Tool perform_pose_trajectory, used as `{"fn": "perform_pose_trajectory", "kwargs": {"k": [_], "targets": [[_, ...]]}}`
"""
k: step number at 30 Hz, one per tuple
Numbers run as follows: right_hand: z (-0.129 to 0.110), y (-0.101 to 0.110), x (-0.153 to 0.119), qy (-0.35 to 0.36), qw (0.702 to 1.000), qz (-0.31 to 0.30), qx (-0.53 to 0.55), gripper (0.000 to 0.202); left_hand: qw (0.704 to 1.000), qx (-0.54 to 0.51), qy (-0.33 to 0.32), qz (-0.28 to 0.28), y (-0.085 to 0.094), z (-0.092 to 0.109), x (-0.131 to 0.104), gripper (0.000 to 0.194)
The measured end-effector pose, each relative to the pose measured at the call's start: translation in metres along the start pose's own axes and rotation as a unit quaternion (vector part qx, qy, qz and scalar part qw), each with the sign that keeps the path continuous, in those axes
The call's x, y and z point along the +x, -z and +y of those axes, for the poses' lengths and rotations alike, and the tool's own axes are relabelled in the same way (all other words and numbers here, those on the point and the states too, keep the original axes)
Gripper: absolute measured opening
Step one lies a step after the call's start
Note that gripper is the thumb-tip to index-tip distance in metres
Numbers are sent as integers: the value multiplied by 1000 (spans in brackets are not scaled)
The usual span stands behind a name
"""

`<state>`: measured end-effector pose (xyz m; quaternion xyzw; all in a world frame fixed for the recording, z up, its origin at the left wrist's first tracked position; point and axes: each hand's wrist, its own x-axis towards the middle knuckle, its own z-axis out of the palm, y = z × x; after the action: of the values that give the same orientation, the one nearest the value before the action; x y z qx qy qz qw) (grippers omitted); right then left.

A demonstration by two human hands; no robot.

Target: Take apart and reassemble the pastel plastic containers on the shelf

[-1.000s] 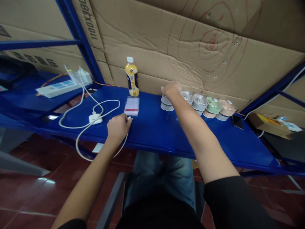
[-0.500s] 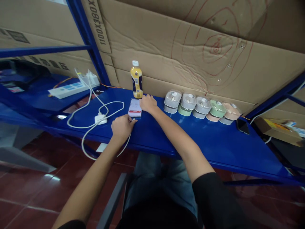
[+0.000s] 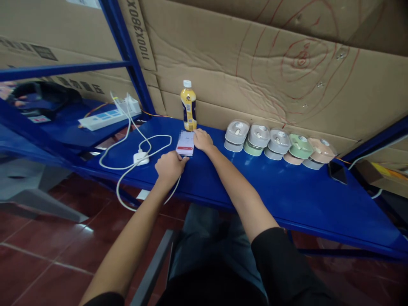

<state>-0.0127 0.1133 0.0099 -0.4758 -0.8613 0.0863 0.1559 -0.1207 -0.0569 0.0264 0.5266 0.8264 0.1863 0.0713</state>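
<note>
A phone [image 3: 185,143] with a lit screen lies on the blue table [image 3: 248,187], just in front of a yellow bottle [image 3: 189,106]. My left hand [image 3: 169,167] is closed at the phone's near edge, pinching the end of a white cable [image 3: 175,189] between thumb and fingers. The cable's tip meets the phone's near end; whether it is plugged in cannot be made out. At the phone's right edge rests my right hand [image 3: 203,140], its fingers bent round that side and partly hidden.
A white charger [image 3: 141,158] with looped cable lies left of the phone. Stacked lidded containers [image 3: 277,141] line the back right, beside a dark phone [image 3: 338,173]. A power strip [image 3: 103,119] sits on the left shelf. Cardboard [image 3: 207,63] stands behind the table.
The camera view has shifted, moving the scene slightly right. My left hand's thumb and the cable end are now closer to the phone's near edge. My right hand stays beside the phone.
</note>
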Motion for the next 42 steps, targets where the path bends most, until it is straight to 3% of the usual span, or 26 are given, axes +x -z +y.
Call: {"fn": "perform_pose_trajectory", "kwargs": {"k": [14, 36, 42], "targets": [[1, -13, 7, -9, 999, 33, 1, 50, 998, 57, -27, 15, -8, -3, -5, 30], [7, -18, 17, -5, 999, 35, 14, 46, 998, 49, 29, 26, -6, 12, -8, 32], [7, -16, 16, -9, 999, 31, 13, 46, 998, 43, 21, 40, -4, 6, -4, 30]]}}
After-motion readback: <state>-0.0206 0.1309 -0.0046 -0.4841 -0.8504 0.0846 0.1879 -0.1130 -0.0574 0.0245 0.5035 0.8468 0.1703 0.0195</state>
